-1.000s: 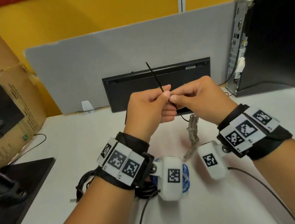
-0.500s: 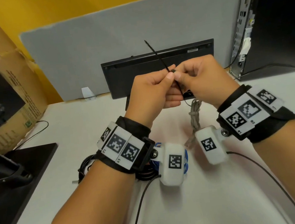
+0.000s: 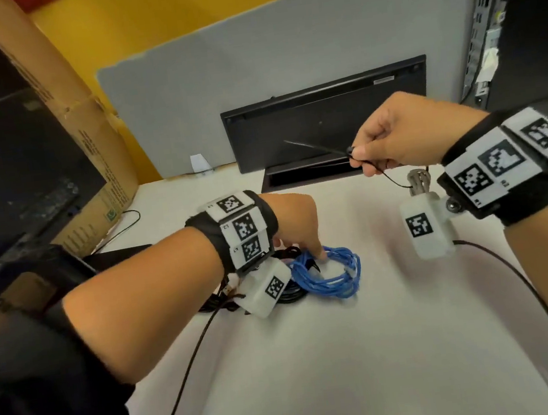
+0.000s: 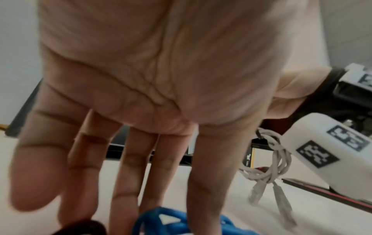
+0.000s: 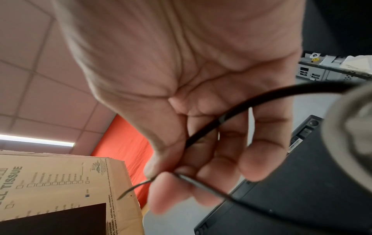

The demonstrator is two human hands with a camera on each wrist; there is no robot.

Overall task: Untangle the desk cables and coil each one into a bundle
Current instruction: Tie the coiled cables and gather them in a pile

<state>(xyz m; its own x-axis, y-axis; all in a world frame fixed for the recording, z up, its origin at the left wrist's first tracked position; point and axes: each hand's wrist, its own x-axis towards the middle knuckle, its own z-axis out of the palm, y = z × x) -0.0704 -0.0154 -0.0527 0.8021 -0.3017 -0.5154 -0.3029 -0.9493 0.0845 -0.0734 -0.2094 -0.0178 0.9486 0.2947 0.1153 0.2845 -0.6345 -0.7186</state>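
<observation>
The right hand [image 3: 398,137] pinches a black zip tie [image 3: 313,149] looped around the grey cable bundle [image 3: 418,181] above the desk's [image 3: 352,353] far edge. The left hand [image 3: 297,225], fingers straight, touches the blue cable coil [image 3: 329,274] mid-desk; one-handed, the loose loop may slip off.

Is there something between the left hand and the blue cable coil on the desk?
Nothing visible. The left hand is already on the blue coil, its straight fingers touching the loops. A black cable bundle lies beside the coil, not between.
</observation>
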